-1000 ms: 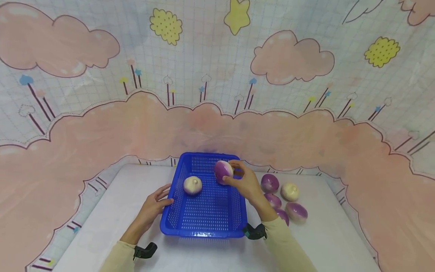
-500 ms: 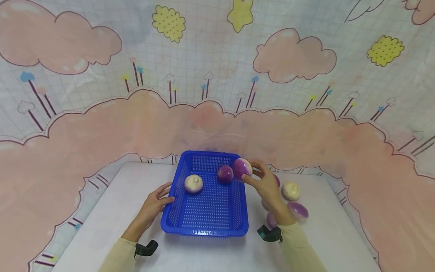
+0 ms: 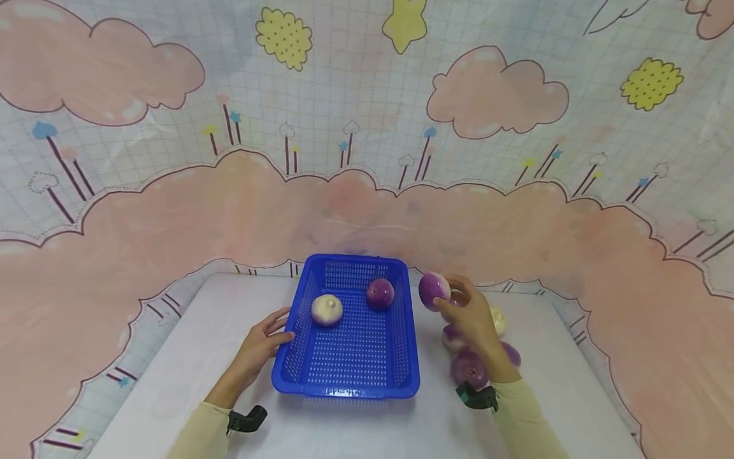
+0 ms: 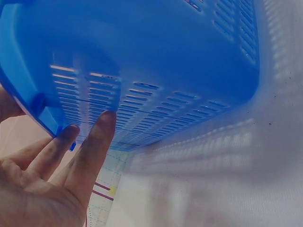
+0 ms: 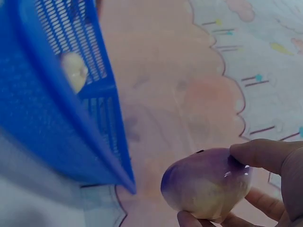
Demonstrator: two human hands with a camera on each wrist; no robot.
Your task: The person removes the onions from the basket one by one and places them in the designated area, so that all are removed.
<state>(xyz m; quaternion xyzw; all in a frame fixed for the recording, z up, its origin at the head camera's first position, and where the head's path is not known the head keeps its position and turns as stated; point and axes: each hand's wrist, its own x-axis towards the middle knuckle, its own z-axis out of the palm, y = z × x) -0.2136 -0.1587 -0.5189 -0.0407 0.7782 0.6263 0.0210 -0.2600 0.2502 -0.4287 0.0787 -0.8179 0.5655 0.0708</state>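
- Purple-and-white turnip [image 3: 432, 291]: just shifted clear of blue basket [image 3: 350, 363], to its right; pinched in right hand [image 3: 471, 317].
- Left hand [image 3: 259, 345]: spread against basket's left side.
- Apparently leaves white turnip [image 3: 327, 310], purple turnip [image 3: 380, 294] inside.

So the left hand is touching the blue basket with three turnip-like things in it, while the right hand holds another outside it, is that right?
Not three: the head view shows two in the blue basket, a pale one and a purple one. The left hand does touch the basket, and the right hand holds another one outside it.
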